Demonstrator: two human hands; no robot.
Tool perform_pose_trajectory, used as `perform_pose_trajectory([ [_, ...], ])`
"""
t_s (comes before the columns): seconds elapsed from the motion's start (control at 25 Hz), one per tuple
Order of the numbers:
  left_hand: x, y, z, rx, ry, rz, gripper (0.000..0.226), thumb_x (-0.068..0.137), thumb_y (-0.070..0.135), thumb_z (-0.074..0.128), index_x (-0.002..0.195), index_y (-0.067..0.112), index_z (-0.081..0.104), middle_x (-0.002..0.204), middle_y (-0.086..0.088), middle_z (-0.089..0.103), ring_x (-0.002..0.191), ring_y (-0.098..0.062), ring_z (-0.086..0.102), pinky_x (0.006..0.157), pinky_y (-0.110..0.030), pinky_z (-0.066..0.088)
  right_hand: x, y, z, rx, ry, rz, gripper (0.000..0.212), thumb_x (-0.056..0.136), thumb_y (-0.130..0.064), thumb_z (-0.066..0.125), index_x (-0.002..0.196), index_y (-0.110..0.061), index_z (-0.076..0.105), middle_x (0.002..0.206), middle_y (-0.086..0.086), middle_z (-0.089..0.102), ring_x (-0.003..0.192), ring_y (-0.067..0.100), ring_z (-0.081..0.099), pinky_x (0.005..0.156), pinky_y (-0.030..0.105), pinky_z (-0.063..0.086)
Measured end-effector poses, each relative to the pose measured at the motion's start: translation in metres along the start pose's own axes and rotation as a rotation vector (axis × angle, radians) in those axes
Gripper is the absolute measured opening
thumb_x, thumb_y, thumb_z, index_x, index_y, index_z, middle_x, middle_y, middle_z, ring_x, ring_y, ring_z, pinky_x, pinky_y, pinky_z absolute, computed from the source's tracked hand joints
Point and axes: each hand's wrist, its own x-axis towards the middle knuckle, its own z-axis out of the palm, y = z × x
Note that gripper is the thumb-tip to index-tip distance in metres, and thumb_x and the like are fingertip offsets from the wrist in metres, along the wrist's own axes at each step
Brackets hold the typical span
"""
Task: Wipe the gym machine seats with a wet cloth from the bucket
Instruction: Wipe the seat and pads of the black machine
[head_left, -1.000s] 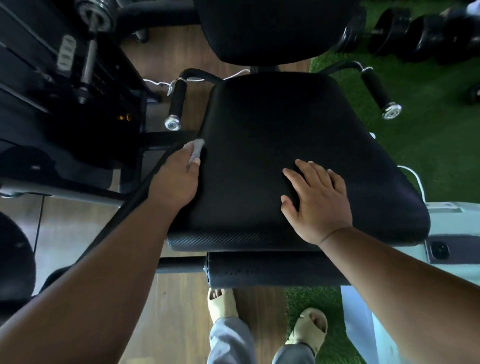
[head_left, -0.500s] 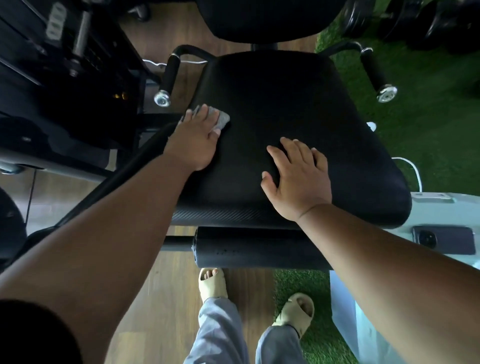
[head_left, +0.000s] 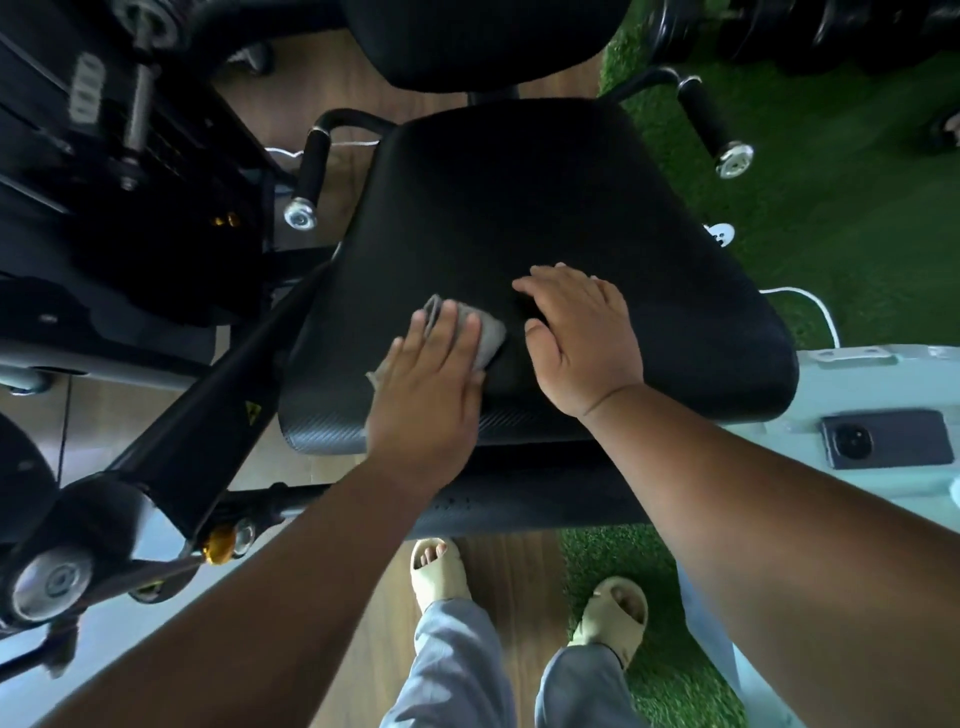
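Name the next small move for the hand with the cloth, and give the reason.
Probably slide the left hand and its grey cloth away from the body, up the middle of the black seat. The cloth lies flat under straight fingers near the seat's front, close beside the right hand, which rests flat on the pad; the far part lies open beyond them.

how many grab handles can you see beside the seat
2: one handle left of the seat, one handle to its right, each with a silver end cap. Others may lie outside the view.
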Motion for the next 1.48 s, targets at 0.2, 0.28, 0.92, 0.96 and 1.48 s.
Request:
perform_pose_trajectory([
  [0.2,0.064,0.095,-0.016,-0.797,-0.267,-0.158,0.060,0.098,0.050,0.026,0.152,0.025,0.037,0.160,0.000,0.031,0.149,-0.015,0.024,0.122,-0.040,0.015,0.000,0.010,-0.037,0.918,0.441,0.558,0.043,0.083,-0.022,0.038,0.119,-0.022,0.062,0.129,0.002,0.058,0.120,0.014,0.052,0.110,0.041,0.039],
  [0.28,0.059,0.099,-0.031,-1.293,-0.318,-0.235,0.051,0.098,0.048,0.036,0.143,0.029,0.052,0.143,0.007,0.053,0.128,0.000,0.050,0.105,-0.029,0.039,-0.022,0.010,-0.044,0.538,0.429,0.483,0.042,0.085,-0.024,0.043,0.123,-0.017,0.059,0.125,0.001,0.056,0.121,0.020,0.050,0.108,0.041,0.039],
  [0.92,0.019,-0.049,0.002,0.112,0.219,-0.194,0.064,0.091,0.051,0.030,0.148,0.024,0.043,0.158,-0.002,0.036,0.148,-0.025,0.027,0.117,-0.051,0.023,-0.084,0.088,-0.041,-0.444,0.074,0.056,0.054,0.097,-0.043,0.037,0.149,-0.028,0.039,0.156,0.012,0.039,0.146,0.034,0.032,0.120,0.052,0.021],
  [0.96,0.020,-0.048,0.003,0.114,0.229,-0.186,0.064,0.091,0.051,0.031,0.148,0.024,0.043,0.158,-0.002,0.037,0.147,-0.026,0.027,0.116,-0.051,0.024,-0.093,0.104,-0.047,-0.449,0.109,0.101,0.052,0.097,-0.041,0.039,0.146,-0.026,0.044,0.155,0.013,0.040,0.145,0.035,0.033,0.119,0.052,0.022],
  [1.48,0.018,-0.053,0.006,0.117,0.226,-0.140,0.061,0.096,0.050,0.029,0.152,0.025,0.036,0.160,0.000,0.032,0.149,-0.023,0.022,0.118,-0.047,0.018,-0.067,-0.035,0.045,-0.326,0.237,0.168,0.051,0.095,-0.040,0.041,0.143,-0.025,0.053,0.156,0.008,0.040,0.146,0.034,0.030,0.122,0.050,0.014],
])
